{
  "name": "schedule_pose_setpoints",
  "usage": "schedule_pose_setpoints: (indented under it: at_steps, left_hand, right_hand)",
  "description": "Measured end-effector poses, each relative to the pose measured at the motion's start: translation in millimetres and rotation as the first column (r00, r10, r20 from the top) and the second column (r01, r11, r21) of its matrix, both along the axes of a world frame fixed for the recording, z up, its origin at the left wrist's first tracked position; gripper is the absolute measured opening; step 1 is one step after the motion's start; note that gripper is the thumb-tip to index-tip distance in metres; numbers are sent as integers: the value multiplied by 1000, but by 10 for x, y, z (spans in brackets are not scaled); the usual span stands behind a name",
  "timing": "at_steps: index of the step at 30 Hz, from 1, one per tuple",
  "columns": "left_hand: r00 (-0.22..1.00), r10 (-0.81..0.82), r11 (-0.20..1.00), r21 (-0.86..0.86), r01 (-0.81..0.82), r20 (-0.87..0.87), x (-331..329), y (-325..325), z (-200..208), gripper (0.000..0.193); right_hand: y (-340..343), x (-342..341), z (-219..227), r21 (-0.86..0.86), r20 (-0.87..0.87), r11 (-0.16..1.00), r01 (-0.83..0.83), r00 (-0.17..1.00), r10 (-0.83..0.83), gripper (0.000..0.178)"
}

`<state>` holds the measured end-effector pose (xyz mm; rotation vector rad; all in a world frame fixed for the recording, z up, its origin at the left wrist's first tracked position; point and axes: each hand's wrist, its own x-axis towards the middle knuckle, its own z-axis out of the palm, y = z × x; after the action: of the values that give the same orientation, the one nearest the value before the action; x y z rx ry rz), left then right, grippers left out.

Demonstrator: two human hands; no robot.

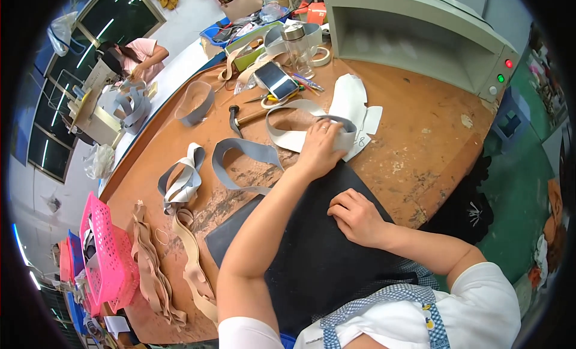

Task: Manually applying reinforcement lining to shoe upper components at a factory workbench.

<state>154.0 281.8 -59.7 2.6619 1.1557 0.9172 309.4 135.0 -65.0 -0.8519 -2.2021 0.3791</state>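
My left hand point(324, 146) reaches far over the table, its fingers closed on a white and grey strap loop point(287, 140). Under and beside that loop lie white cut pattern pieces point(349, 100). My right hand point(358, 218) rests on a black sheet point(318, 235) with loosely bent fingers and nothing seen in them; its thumb is hidden. The sheet covers the near part of the table and runs toward my lap. Left of my left forearm stands a grey strap loop point(219, 163), and farther left lies a twisted white and grey strap point(191, 175).
On the worn brown table point(414, 163) lie a hammer point(235, 120), a phone point(276, 80), a glass jar point(297, 49) and tan strips point(195, 265). A pink basket point(111, 259) stands left. A grey machine point(414, 43) occupies the far right. Another person point(141, 58) sits at the far left.
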Motion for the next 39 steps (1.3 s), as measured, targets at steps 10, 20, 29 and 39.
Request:
schedule_pose_setpoints:
  at_steps: [10, 20, 29, 39]
  left_hand:
    - [145, 276, 827, -312, 467, 950, -302, -1056, 1122, 41]
    - [-313, 622, 685, -305, 662, 718, -942, -3009, -46, 70]
    - [473, 841, 347, -933, -96, 264, -746, -3128, 367, 36]
    - [-542, 235, 790, 166, 590, 807, -1264, -3317, 333, 67]
  right_hand:
    - [64, 166, 299, -587, -752, 93, -804, 498, -432, 39]
    - [-124, -246, 286, -667, -645, 7, -745, 573, -505, 27]
    - [-420, -391, 600, -813, -574, 24, -581, 809, 127, 25]
    - [-158, -157, 140, -605, -734, -258, -753, 653, -186, 35]
